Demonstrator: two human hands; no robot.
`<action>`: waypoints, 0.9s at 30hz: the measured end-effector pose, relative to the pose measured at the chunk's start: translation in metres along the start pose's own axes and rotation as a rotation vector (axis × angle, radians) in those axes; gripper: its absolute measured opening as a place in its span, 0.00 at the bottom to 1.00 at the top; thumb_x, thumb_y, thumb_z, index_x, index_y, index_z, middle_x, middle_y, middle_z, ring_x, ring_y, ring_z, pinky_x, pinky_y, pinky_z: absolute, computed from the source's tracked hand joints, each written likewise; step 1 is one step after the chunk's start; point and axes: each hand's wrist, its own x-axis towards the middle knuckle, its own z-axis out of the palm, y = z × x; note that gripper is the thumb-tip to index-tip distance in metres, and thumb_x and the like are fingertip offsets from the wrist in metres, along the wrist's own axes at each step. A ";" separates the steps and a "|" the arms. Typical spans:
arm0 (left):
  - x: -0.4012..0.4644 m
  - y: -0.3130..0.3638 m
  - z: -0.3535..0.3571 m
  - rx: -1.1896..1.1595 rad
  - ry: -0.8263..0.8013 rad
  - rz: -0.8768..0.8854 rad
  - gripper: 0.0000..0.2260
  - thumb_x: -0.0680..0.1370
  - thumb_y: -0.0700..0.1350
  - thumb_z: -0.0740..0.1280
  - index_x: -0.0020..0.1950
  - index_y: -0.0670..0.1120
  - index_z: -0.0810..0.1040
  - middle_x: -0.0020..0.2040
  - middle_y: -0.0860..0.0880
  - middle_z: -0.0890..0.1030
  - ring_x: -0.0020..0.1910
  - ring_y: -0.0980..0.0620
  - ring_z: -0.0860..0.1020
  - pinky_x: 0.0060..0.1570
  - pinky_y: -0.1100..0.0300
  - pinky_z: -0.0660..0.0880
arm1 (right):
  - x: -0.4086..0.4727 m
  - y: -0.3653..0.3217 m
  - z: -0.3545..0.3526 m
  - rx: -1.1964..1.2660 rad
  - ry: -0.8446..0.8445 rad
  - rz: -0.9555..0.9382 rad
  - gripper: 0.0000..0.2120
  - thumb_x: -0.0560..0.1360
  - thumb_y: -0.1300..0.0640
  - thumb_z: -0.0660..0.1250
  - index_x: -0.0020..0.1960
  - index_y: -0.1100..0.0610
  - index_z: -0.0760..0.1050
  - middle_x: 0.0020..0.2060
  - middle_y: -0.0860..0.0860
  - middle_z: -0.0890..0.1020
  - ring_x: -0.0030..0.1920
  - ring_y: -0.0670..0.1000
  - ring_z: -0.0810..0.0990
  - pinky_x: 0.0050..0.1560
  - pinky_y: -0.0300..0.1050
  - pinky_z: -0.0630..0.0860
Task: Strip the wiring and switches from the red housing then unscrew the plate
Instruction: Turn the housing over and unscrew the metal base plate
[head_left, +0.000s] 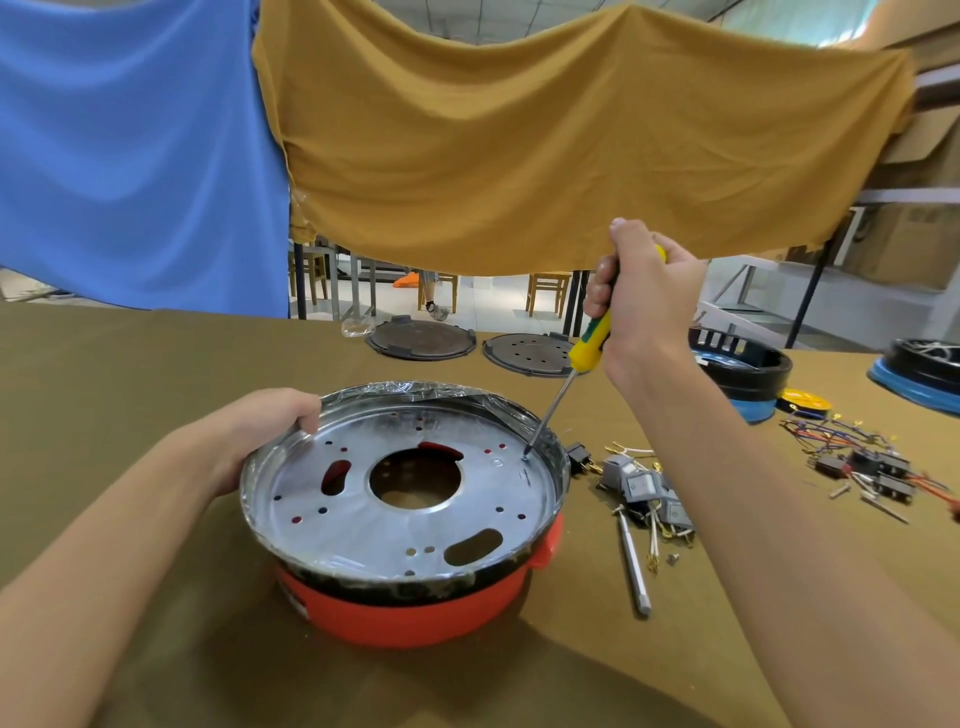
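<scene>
While the red housing (415, 608) sits near us on the table (130, 374), our left hand (260, 426) grips its left rim and our right hand (641, 291) clasps the screwdriver (587, 348), tip on the plate (405, 514); removed switches (644, 488) lie right.

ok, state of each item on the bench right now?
red housing: upright, wiring out
plate: seated in housing
left hand: holds the rim
right hand: grips screwdriver
screwdriver: tilted, tip on plate's right edge
switches: loose on table beside housing
</scene>
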 end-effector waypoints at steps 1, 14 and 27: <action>0.000 0.000 0.000 0.002 0.003 -0.002 0.19 0.78 0.39 0.64 0.67 0.32 0.74 0.55 0.35 0.76 0.50 0.41 0.74 0.58 0.42 0.73 | 0.000 0.000 -0.001 0.001 -0.001 0.001 0.17 0.76 0.61 0.65 0.30 0.55 0.66 0.23 0.50 0.71 0.23 0.49 0.65 0.24 0.39 0.63; 0.009 -0.005 -0.001 -0.031 -0.001 0.005 0.19 0.78 0.41 0.65 0.66 0.33 0.75 0.56 0.36 0.78 0.50 0.41 0.75 0.56 0.42 0.74 | -0.003 -0.004 0.006 -0.232 -0.238 -0.042 0.14 0.78 0.54 0.68 0.37 0.56 0.69 0.27 0.51 0.74 0.26 0.49 0.71 0.28 0.42 0.72; 0.016 -0.009 0.000 -0.014 -0.001 0.053 0.08 0.79 0.40 0.63 0.58 0.42 0.76 0.52 0.38 0.75 0.49 0.42 0.72 0.46 0.51 0.71 | -0.001 -0.022 0.006 -0.753 -0.416 -0.255 0.04 0.79 0.59 0.65 0.53 0.58 0.76 0.45 0.56 0.83 0.47 0.55 0.83 0.54 0.57 0.80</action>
